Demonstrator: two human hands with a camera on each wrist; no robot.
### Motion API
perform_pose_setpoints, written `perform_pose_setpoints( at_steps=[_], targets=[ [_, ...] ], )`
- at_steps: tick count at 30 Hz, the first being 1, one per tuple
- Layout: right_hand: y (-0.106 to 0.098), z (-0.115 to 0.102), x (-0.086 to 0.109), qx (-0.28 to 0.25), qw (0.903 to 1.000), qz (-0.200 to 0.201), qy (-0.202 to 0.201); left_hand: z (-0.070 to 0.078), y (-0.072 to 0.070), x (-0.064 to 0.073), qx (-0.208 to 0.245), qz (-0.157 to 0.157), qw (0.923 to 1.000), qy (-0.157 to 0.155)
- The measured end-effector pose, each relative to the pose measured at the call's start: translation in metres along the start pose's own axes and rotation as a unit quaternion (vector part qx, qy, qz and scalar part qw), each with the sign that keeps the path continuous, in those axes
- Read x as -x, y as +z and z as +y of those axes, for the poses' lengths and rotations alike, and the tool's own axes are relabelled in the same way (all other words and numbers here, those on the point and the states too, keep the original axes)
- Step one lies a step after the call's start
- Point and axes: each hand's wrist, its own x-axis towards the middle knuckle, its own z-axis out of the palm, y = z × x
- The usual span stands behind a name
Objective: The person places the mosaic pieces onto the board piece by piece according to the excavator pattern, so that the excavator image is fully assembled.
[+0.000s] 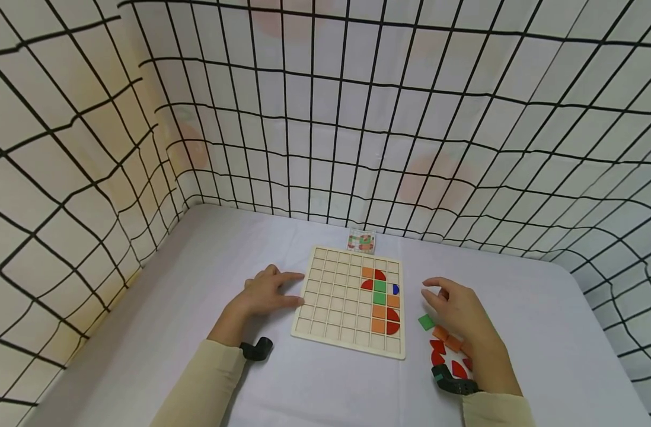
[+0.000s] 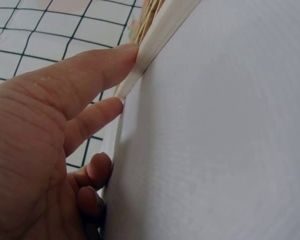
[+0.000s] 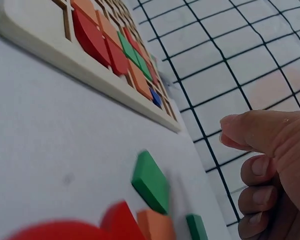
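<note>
A pale wooden grid board point(image 1: 331, 290) lies flat in front of me. Toward its right side sit orange and green squares, red rounded pieces and a small blue piece point(image 1: 396, 289). My left hand point(image 1: 264, 290) touches the board's left edge with thumb and index fingertips spread apart; the left wrist view shows the thumb point(image 2: 97, 70) against the side of the rim. Just right of the board, my right hand point(image 1: 459, 305) hovers with nothing visible between thumb and index finger, its other fingers curled inward. A green tile point(image 1: 426, 322) lies below that hand.
Loose orange squares point(image 1: 453, 343) and several red pieces point(image 1: 459, 370) lie by the right wrist, partly hidden by the forearm. A small patterned card point(image 1: 361, 241) is behind the board. Black grid netting point(image 1: 336, 124) over white cloth surrounds the table.
</note>
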Motion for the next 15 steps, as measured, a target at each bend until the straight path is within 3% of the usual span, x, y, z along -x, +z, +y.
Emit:
perform_pose_setpoints(
  at_steps=[7,15],
  targets=[
    [-0.019,0.025,0.008,-0.026,0.9992,-0.009,0.028,-0.002,0.001,-0.001,-0.001,-0.002,1.0,0.001],
    [-0.025,0.055,0.008,-0.001,0.9983,-0.029,0.051,-0.002,0.001,-0.001,-0.002,-0.002,1.0,0.001]
  ],
)
